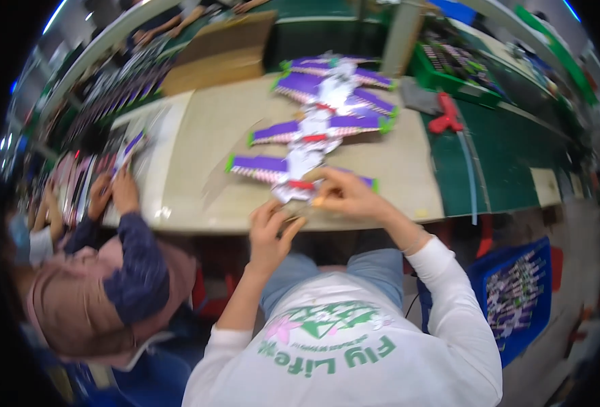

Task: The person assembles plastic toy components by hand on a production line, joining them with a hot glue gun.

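Note:
Several toy wing packs lie in an overlapping row up the table, with white bodies, purple wings, striped edges and green tips. The nearest wing pack (263, 170) lies at the table's front edge, a red piece across its body. At the right side of that body, my right hand (351, 195) has its fingers curled toward the thumb; what they pinch, if anything, is too blurred to tell. My left hand (271, 237) is just below the same toy, palm partly up, its thumb and fingers apart with nothing clear between them.
A red glue gun (446, 115) with a pale cord lies right on the green mat. Behind are a cardboard box (222, 54) and a green crate (442, 78) of parts. A blue bin (541, 298) of wing packs stands low right. A co-worker (117, 278) handles a piece at left.

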Demonstrator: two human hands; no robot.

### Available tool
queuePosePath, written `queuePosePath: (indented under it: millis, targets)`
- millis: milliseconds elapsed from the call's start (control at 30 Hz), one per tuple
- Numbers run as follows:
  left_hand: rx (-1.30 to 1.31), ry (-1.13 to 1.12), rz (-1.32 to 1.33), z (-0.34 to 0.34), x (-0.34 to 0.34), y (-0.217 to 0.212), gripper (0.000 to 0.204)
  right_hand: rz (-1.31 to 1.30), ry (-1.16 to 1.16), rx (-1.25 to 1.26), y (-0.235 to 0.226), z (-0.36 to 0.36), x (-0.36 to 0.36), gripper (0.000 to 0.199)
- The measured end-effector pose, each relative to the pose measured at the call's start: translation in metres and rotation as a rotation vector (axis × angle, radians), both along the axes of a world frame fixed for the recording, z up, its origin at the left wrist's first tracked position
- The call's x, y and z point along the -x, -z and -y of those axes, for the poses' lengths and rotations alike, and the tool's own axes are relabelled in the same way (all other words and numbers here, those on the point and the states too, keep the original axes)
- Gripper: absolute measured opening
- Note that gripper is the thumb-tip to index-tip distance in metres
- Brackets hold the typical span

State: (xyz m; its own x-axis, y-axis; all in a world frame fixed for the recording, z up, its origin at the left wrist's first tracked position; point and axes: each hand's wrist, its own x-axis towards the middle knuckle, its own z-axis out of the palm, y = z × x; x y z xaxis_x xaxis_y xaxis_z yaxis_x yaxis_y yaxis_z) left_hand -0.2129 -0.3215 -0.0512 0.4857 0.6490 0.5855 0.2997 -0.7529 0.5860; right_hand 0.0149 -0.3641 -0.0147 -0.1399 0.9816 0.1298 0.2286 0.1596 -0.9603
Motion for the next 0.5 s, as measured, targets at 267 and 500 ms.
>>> queuePosePath:
  millis: [267, 500]
  targets:
    - [0.284, 0.196, 0.091, -0.001, 0.010, -0.014, 0.021, 0.195, 0.303, -0.017, -0.005, 0.005, 0.035, 0.042]
    - [0.692, 0.317, 0.288, -0.002, -0.010, -0.011, 0.018, 0.476, 0.268, -0.342, 0.004, 0.010, 0.042, 0.054]
